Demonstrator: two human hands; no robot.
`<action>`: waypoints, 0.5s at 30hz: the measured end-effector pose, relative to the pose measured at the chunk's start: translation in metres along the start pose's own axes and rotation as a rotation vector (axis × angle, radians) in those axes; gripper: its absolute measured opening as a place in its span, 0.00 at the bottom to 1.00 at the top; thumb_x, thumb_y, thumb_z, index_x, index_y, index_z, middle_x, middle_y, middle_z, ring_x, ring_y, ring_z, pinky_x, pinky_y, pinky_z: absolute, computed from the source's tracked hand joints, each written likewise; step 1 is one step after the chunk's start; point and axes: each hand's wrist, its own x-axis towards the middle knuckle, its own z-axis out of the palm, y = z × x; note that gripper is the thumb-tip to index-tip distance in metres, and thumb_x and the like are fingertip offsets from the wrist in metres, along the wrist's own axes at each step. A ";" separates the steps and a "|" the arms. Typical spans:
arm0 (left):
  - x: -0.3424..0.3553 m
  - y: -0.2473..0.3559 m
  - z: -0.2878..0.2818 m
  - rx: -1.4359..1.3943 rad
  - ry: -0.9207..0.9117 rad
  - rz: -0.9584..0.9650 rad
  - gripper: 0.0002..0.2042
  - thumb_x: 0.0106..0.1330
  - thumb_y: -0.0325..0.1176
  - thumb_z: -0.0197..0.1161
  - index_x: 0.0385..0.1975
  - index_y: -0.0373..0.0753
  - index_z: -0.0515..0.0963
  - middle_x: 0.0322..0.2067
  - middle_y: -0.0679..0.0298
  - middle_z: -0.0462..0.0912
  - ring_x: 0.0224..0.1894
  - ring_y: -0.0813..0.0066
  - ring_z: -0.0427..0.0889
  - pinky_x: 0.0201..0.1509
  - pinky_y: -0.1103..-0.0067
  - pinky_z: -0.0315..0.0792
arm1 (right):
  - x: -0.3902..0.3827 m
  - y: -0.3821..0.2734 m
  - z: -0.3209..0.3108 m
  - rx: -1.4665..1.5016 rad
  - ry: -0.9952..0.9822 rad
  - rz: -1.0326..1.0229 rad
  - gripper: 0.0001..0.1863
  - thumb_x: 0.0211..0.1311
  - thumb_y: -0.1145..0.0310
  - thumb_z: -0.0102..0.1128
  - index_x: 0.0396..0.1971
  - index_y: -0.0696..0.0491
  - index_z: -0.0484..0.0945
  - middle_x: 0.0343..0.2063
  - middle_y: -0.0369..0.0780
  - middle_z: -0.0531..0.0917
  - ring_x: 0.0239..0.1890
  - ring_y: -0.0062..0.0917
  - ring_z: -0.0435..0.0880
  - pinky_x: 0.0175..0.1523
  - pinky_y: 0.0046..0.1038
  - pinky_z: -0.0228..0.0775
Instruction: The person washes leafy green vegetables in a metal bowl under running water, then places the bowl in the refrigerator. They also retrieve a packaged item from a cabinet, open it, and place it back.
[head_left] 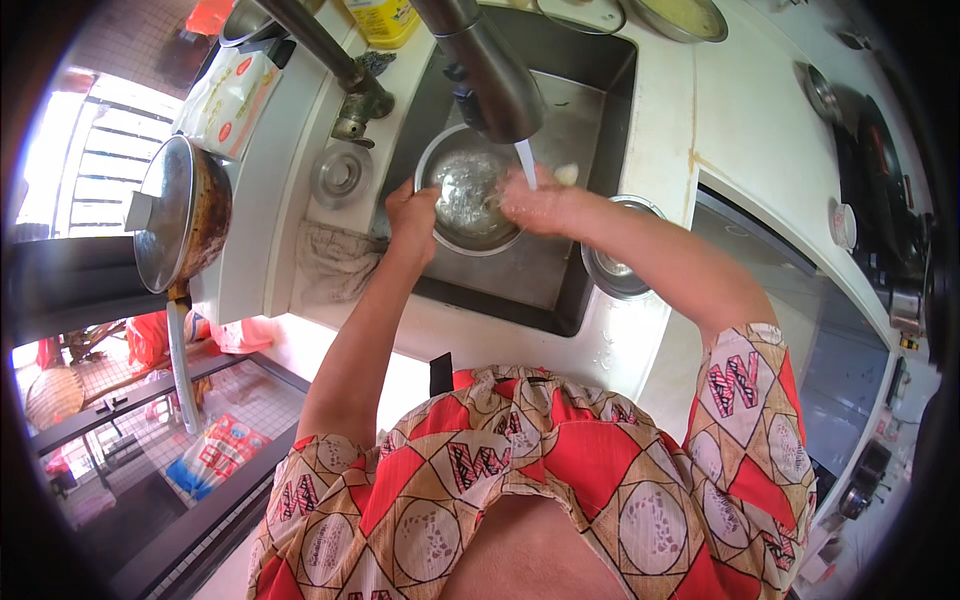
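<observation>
A round metal basin with shiny water in it is in the dark sink. My left hand is closed on the basin's left rim. At the opposite rim is my right hand, wet and blurred, with water from the tap running onto it. Its fingers are too smeared to show whether they hold anything. A small whitish piece shows just beyond that hand; I cannot tell whether it is touched.
A metal bowl stands on the counter right of the sink, partly under my right forearm. On the left are a glass lid, a grey cloth and a lidded pan. A yellow container and another bowl stand behind.
</observation>
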 end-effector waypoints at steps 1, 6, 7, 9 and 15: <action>-0.001 0.002 0.001 0.080 -0.025 0.017 0.11 0.53 0.20 0.53 0.36 0.31 0.78 0.30 0.66 0.78 0.31 0.80 0.72 0.37 0.80 0.68 | 0.008 0.014 0.006 0.202 0.236 0.040 0.07 0.43 0.75 0.52 0.26 0.55 0.75 0.28 0.43 0.77 0.32 0.36 0.77 0.34 0.35 0.70; 0.000 0.008 0.013 0.034 -0.023 0.090 0.20 0.45 0.16 0.47 0.39 0.31 0.78 0.31 0.65 0.78 0.32 0.79 0.73 0.39 0.81 0.68 | 0.033 0.042 0.037 0.948 0.573 0.183 0.10 0.49 0.70 0.52 0.33 0.53 0.74 0.33 0.44 0.78 0.33 0.32 0.77 0.34 0.40 0.67; 0.002 0.009 0.016 -0.006 0.003 0.105 0.20 0.45 0.16 0.47 0.40 0.31 0.78 0.31 0.65 0.79 0.32 0.79 0.73 0.40 0.81 0.68 | 0.034 0.037 0.037 1.182 0.586 0.243 0.11 0.52 0.70 0.51 0.36 0.52 0.74 0.34 0.43 0.77 0.34 0.30 0.76 0.36 0.38 0.67; 0.006 0.011 0.021 -0.059 0.092 0.177 0.21 0.45 0.16 0.47 0.41 0.30 0.77 0.32 0.64 0.79 0.33 0.78 0.74 0.41 0.81 0.68 | 0.032 0.008 0.032 1.429 0.514 0.537 0.13 0.52 0.72 0.50 0.39 0.52 0.76 0.38 0.41 0.75 0.40 0.30 0.74 0.40 0.36 0.69; 0.001 -0.005 0.040 -0.256 0.213 -0.016 0.26 0.48 0.21 0.52 0.52 0.29 0.69 0.41 0.58 0.76 0.39 0.72 0.74 0.44 0.78 0.69 | 0.011 -0.058 -0.024 0.518 0.225 0.402 0.11 0.39 0.74 0.55 0.27 0.57 0.79 0.44 0.48 0.75 0.46 0.37 0.74 0.44 0.37 0.69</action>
